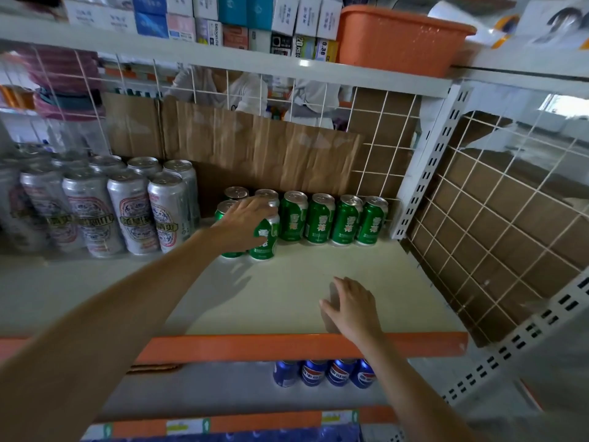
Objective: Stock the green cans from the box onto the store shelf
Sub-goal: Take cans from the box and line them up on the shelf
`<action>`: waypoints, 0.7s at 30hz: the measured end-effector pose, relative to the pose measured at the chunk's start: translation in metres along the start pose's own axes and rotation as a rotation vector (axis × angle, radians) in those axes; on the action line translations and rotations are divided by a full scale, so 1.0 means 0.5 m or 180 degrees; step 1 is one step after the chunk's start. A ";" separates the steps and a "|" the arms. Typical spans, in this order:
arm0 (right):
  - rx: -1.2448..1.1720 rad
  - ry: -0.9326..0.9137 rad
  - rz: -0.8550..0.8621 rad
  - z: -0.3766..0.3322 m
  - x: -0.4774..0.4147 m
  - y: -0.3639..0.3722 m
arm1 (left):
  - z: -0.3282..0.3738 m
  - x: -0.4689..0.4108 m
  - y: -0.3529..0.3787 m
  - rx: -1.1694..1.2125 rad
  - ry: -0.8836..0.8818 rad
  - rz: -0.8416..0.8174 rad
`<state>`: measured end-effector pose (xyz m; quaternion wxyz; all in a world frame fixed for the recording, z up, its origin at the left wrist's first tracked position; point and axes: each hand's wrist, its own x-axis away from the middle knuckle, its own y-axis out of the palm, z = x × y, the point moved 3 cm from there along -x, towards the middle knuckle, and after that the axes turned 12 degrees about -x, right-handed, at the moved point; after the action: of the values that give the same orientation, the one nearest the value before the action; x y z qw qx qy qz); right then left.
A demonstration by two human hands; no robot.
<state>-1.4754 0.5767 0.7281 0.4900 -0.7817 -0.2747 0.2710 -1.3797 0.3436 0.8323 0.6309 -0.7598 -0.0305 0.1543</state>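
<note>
Your left hand (pixel 245 221) reaches to the back part of the shelf (pixel 287 295) and grips the front green can (pixel 267 239) from above. The fingers (pixel 269 212) curl down over its top rim, so the top is covered and the green label shows under the hand, at 5 o'clock from the palm. Where the thumb lies I cannot tell. The can stands upright on the shelf board.

At 9 o'clock from it, touching, stands a second green can (pixel 227 215), half hidden under your wrist. At 12 o'clock, behind your fingers, you see only the tops of two rear green cans (pixel 236 193). At 3 o'clock, just beside, a row of four green cans (pixel 333 218) stands upright, side by side.

Your right hand (pixel 350 306) rests on the shelf near the orange front edge (pixel 255 346), at 5 o'clock from the held can and well apart from it. Its fingers are relaxed and hold nothing.

The silver cans (pixel 127 212) stand at 9 o'clock from the green group.
</note>
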 end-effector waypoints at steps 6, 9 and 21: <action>0.0180 -0.0167 -0.0100 -0.019 0.000 -0.019 | 0.036 0.080 -0.004 -0.0064 -0.0176 -0.0092; 0.0214 -0.0295 -0.0116 -0.032 0.002 -0.035 | 0.049 0.116 -0.001 -0.0075 -0.0318 -0.0180; 0.0159 -0.0850 -0.0342 -0.117 0.041 -0.062 | 0.100 0.267 0.045 0.0377 -0.0670 -0.0434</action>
<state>-1.4257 0.5662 0.7752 0.4822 -0.7104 -0.3721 0.3527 -1.2698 0.4189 0.7766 0.6769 -0.6970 -0.1389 0.1914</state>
